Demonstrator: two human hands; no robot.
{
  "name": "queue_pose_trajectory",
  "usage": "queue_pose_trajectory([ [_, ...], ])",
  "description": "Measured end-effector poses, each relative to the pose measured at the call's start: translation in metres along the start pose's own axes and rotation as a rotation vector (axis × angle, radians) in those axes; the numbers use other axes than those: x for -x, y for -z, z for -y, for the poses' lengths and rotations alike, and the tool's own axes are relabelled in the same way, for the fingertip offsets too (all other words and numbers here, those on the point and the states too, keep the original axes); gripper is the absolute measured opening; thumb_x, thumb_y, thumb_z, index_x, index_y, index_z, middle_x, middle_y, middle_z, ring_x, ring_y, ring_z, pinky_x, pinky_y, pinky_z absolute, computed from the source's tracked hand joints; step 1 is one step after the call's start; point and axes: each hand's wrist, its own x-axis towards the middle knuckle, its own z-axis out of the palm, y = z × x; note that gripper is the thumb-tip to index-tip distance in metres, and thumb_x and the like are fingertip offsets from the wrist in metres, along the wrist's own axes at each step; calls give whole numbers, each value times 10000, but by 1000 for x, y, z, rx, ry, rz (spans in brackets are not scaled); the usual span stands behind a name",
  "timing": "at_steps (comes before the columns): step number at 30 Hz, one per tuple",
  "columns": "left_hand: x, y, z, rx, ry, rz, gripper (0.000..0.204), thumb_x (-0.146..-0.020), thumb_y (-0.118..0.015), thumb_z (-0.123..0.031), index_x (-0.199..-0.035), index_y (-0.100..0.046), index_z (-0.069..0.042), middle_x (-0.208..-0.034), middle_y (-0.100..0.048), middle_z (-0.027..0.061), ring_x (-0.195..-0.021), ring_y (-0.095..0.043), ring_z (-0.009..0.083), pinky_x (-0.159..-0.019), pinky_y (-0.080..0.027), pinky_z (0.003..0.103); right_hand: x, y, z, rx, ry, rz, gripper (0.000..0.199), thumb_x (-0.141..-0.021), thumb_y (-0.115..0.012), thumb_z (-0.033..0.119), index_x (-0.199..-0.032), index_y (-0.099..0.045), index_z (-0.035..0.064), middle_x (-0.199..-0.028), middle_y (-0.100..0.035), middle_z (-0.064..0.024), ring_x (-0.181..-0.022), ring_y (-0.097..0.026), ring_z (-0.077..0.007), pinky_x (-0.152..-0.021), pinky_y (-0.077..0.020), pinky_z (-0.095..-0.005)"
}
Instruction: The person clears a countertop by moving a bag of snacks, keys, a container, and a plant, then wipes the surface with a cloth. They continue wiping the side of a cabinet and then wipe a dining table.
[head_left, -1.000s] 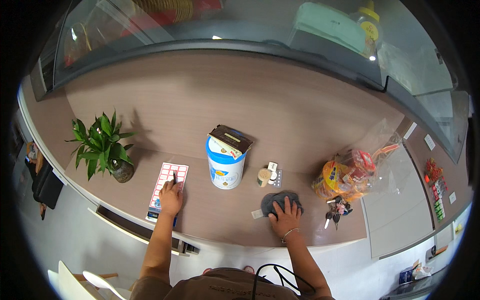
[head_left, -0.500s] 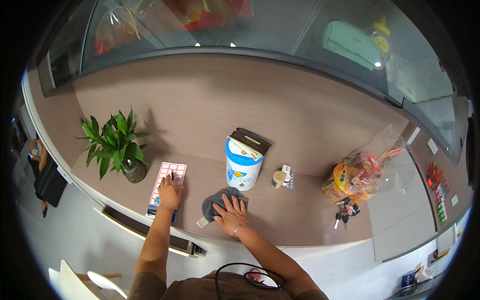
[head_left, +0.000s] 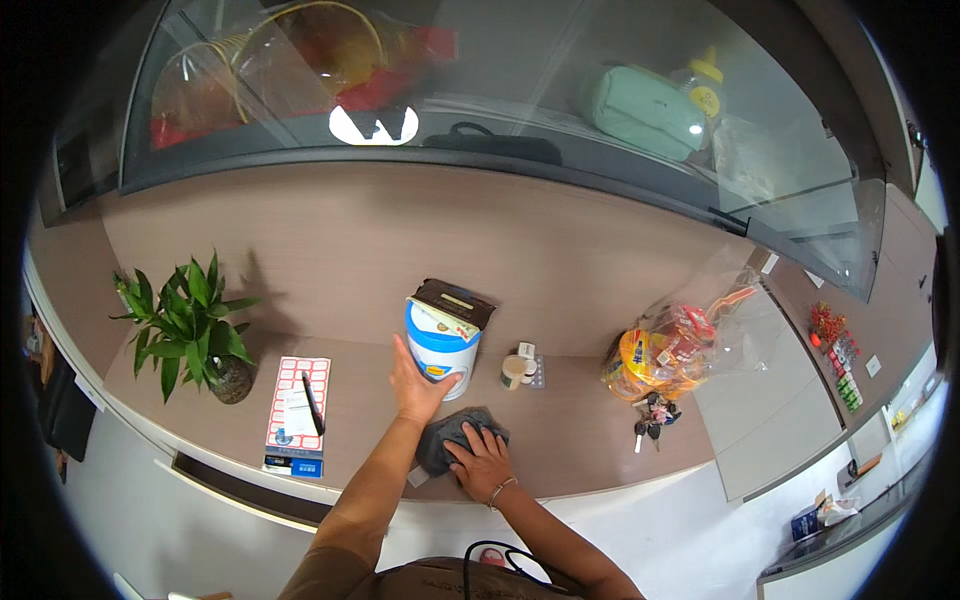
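At far left of the frame a potted plant point(head_left: 190, 325) stands on the brown counter point(head_left: 330, 250), and just right of it, at lower left, a red and white label sheet point(head_left: 298, 415) lies flat with a dark pen point(head_left: 312, 400) across it. Near the centre a blue and white canister point(head_left: 441, 345) with a brown packet on top is touched low on its side by the left hand point(head_left: 415, 388); the fingers are spread and laid against the wall rather than closed around it, so nothing is actually gripped. Just below, at lower centre, a dark grey cloth point(head_left: 447, 440) is pressed to the counter near its front edge by the right hand point(head_left: 482, 458), palm down, fingers flat and splayed, not curled. For the wipe to be done well, it is judged that the canister should be steadied or lifted aside so the cloth reaches the surface beneath, and that pressure should be kept even. Further right a small jar point(head_left: 513, 371), a clear bag of snacks point(head_left: 665, 355) and a bunch of keys point(head_left: 652, 412) are left untouched.
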Motion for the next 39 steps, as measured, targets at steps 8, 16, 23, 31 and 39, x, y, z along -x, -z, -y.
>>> queue_pose_trajectory([
  [8,-14,8,16,195,-162,-21,1205,-584,-880,-255,-1478,-141,70,-1265,-552,279,-1170,-561,393,-1006,-430,436,-1,-7,1,-5,-4,-26,463,-933,-549,359,-1389,-490,296,-1579,-211,-104,-1411,-229,-404,-1138,-157,-588],
  [16,-28,62,56,145,-128,-122,1194,-591,-878,-203,-1490,-133,46,-1308,-509,284,-1207,-523,398,-1028,-419,425,-34,-17,-2,-1,-3,-113,483,-902,-572,354,-1376,-496,304,-1560,-238,-126,-1378,-257,-430,-1125,-176,-592],
  [23,-42,108,85,162,-3,-99,1218,-586,-887,-181,-1501,-110,29,-1379,-453,261,-1282,-470,358,-1080,-377,389,-113,-15,-13,-7,-136,-1,516,-935,-505,397,-1436,-415,315,-1600,-139,-127,-1416,-180,-446,-1150,-109,-583],
  [31,-52,135,100,164,56,-78,1239,-605,-892,-226,-1502,-72,10,-1377,-465,261,-1256,-499,374,-1056,-402,396,-182,1,0,5,-349,81,560,-966,-440,413,-1502,-314,308,-1614,-93,-115,-1437,-141,-431,-1148,-114,-575],
  [39,-32,136,102,-20,37,-98,1086,-716,-814,-120,-1501,-81,44,-1457,-352,287,-1347,-373,401,-1135,-280,430,-178,-13,29,2,-228,106,519,-984,-414,427,-1485,-352,305,-1609,-134,-105,-1440,-135,-423,-1146,-111,-578],
])
